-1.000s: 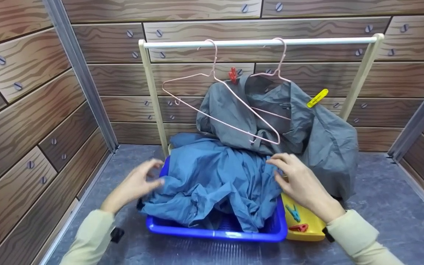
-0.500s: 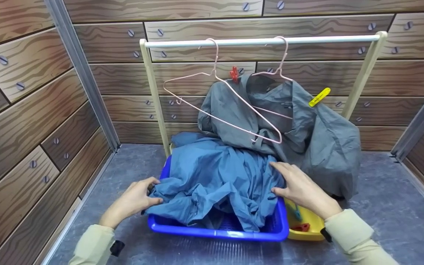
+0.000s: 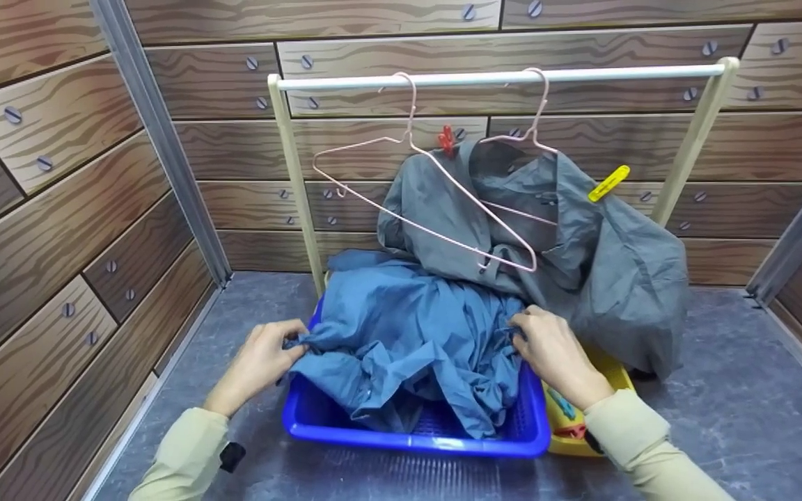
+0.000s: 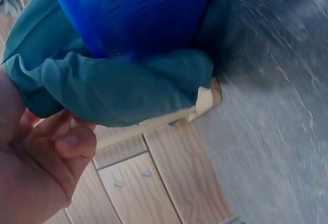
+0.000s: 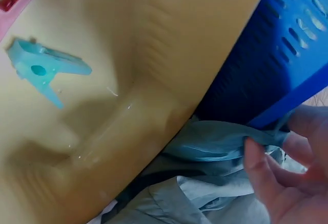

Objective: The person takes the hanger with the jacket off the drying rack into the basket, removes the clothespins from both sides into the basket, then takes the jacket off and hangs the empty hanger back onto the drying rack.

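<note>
A crumpled blue garment [image 3: 408, 313] lies heaped in the blue basket [image 3: 404, 442] and spills over its sides. At the garment's left side my left hand [image 3: 262, 358] pinches a fold of cloth. My right hand [image 3: 560, 351] grips the cloth at the opposite side, above the basket's right rim. In the left wrist view, the cloth [image 4: 123, 88] hangs outside the basket wall [image 4: 138, 14], with my left thumb and fingers at its edge. The right wrist view has thumb and fingers of my right hand [image 5: 289, 170] around a gathered fold [image 5: 218, 139].
Behind stands a rack with a white bar [image 3: 470, 78]. From it hang a bare pink hanger [image 3: 373, 202] and a grey garment [image 3: 638, 271] on another hanger, with red [image 3: 447, 140] and yellow [image 3: 608, 184] clothespins. A yellow tray [image 3: 617, 372] holds a teal clothespin [image 5: 43, 70].
Both hands have moved from hovering with spread fingers beside the blue garment to gripping its left and right sides. The cloth at those sides is now bunched inward. The basket stays in place.
</note>
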`<state>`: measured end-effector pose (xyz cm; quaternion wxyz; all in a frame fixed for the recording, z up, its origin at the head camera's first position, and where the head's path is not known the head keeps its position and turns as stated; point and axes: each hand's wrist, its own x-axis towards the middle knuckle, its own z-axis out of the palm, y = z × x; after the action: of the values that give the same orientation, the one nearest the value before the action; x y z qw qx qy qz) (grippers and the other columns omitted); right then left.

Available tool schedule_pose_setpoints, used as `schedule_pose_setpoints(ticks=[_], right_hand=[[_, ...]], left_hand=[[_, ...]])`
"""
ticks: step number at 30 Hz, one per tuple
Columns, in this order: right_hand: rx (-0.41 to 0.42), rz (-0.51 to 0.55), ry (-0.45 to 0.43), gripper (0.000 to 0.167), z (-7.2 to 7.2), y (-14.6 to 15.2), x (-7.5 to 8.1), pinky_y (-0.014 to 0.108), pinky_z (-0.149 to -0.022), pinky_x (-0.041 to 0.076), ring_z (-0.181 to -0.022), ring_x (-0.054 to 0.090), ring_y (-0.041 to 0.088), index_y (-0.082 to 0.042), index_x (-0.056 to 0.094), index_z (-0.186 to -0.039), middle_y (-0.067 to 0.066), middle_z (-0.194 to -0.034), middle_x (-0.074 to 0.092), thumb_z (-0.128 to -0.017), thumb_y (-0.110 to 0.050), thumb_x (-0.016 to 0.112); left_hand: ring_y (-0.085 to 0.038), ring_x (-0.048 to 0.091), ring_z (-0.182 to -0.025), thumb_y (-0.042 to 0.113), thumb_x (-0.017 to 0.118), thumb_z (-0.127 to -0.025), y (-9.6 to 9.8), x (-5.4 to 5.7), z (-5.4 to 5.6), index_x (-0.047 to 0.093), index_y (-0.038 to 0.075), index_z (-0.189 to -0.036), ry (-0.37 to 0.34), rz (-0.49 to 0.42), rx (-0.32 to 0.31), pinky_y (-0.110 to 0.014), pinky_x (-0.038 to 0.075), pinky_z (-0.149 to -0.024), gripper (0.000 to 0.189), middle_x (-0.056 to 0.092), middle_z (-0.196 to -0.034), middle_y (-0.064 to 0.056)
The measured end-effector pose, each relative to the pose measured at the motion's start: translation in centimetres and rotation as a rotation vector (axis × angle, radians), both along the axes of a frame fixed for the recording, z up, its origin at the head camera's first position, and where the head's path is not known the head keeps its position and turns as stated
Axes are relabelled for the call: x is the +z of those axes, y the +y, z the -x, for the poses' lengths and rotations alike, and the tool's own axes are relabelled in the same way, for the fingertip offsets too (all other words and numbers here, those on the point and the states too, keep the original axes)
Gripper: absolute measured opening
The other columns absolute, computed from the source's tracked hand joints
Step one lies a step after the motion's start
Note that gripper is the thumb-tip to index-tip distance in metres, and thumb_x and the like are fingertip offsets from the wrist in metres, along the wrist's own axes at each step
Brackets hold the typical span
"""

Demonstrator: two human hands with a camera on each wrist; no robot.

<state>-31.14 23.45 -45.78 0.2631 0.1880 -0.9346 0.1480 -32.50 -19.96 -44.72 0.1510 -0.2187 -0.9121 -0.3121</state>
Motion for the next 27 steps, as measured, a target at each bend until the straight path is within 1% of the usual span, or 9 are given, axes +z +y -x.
schedule_pose_setpoints(ticks=[4, 7, 9, 12, 15, 17, 20, 24, 27], right_hand=[[0.001, 0.09, 0.03, 0.013, 0.2, 0.2, 0.0, 0.045, -0.066, 0.053, -0.075, 0.065, 0.029, -0.003, 0.074, -0.089, 0.009, -0.084, 0.066, -0.08, 0.005, 0.072], [0.013, 0.17, 0.035, 0.015, 0.2, 0.2, 0.3, 0.043, -0.067, 0.053, -0.075, 0.065, 0.025, -0.005, 0.075, -0.09, 0.007, -0.086, 0.068, -0.08, 0.005, 0.072], [0.026, 0.221, 0.021, 0.016, 0.0, 0.1, 0.6, 0.04, -0.066, 0.052, -0.074, 0.064, 0.02, -0.006, 0.076, -0.091, 0.005, -0.087, 0.069, -0.08, 0.004, 0.072], [0.055, 0.289, -0.011, 0.017, -0.3, -0.3, 1.1, 0.035, -0.064, 0.051, -0.073, 0.062, 0.014, -0.009, 0.077, -0.093, 0.001, -0.09, 0.07, -0.082, 0.003, 0.073], [0.102, 0.338, -0.015, 0.018, -0.8, -0.9, 1.7, 0.031, -0.065, 0.053, -0.079, 0.064, 0.01, -0.012, 0.078, -0.093, -0.003, -0.093, 0.071, -0.083, 0.002, 0.074], [0.145, 0.36, 0.003, 0.019, -1.0, -1.4, 1.9, 0.028, -0.067, 0.054, -0.082, 0.065, 0.008, -0.013, 0.078, -0.093, -0.006, -0.093, 0.071, -0.082, 0.003, 0.075], [0.234, 0.348, 0.038, 0.023, -1.3, -2.1, 1.9, 0.028, -0.072, 0.054, -0.088, 0.065, 0.008, -0.014, 0.077, -0.093, -0.007, -0.094, 0.07, -0.08, 0.005, 0.076], [0.357, 0.269, 0.049, 0.026, -1.6, -2.8, 0.7, 0.031, -0.08, 0.054, -0.09, 0.066, 0.012, -0.012, 0.077, -0.093, -0.006, -0.095, 0.071, -0.076, 0.008, 0.078], [0.396, 0.197, 0.014, 0.026, -1.8, -2.9, -0.7, 0.033, -0.08, 0.054, -0.089, 0.067, 0.014, -0.011, 0.076, -0.093, -0.005, -0.094, 0.07, -0.075, 0.007, 0.079]], left_hand=[[-0.011, 0.058, -0.067, 0.0, 0.074, -0.082, 1.0, 0.3, 0.4, 0.069, 0.018, -0.081, 0.075, -0.119, 0.023, -0.032, 0.047, -0.062, 0.019, 0.067, -0.076, 0.007], [-0.012, 0.059, -0.07, 0.0, 0.075, -0.082, 2.1, 0.6, 0.4, 0.071, 0.015, -0.085, 0.166, -0.168, -0.007, -0.034, 0.049, -0.063, 0.017, 0.07, -0.081, 0.003], [-0.013, 0.062, -0.072, -0.002, 0.075, -0.081, 3.1, 0.7, 0.4, 0.073, 0.012, -0.088, 0.225, -0.174, -0.052, -0.035, 0.051, -0.066, 0.017, 0.071, -0.084, 0.0], [-0.017, 0.067, -0.08, -0.008, 0.075, -0.077, 4.6, 0.7, 0.4, 0.073, 0.006, -0.093, 0.295, -0.164, -0.15, -0.036, 0.054, -0.072, 0.021, 0.073, -0.09, -0.006], [-0.019, 0.068, -0.086, -0.012, 0.075, -0.075, 5.8, 0.5, 0.2, 0.073, 0.004, -0.094, 0.315, -0.109, -0.257, -0.034, 0.055, -0.078, 0.025, 0.072, -0.093, -0.007], [-0.019, 0.067, -0.087, -0.012, 0.075, -0.075, 6.5, 0.4, 0.0, 0.072, 0.005, -0.094, 0.293, -0.056, -0.319, -0.031, 0.054, -0.08, 0.025, 0.071, -0.093, -0.005], [-0.017, 0.066, -0.089, -0.011, 0.073, -0.077, 7.2, -0.1, -0.4, 0.072, 0.007, -0.095, 0.232, 0.068, -0.391, -0.028, 0.053, -0.081, 0.025, 0.069, -0.094, -0.002], [-0.017, 0.065, -0.096, -0.001, 0.071, -0.084, 7.4, -1.0, -1.0, 0.072, 0.009, -0.103, 0.106, 0.266, -0.434, -0.03, 0.052, -0.087, 0.021, 0.067, -0.102, 0.0], [-0.017, 0.064, -0.102, 0.013, 0.068, -0.091, 7.2, -1.7, -1.4, 0.071, 0.011, -0.11, -0.027, 0.359, -0.445, -0.034, 0.05, -0.091, 0.019, 0.066, -0.108, 0.002]])
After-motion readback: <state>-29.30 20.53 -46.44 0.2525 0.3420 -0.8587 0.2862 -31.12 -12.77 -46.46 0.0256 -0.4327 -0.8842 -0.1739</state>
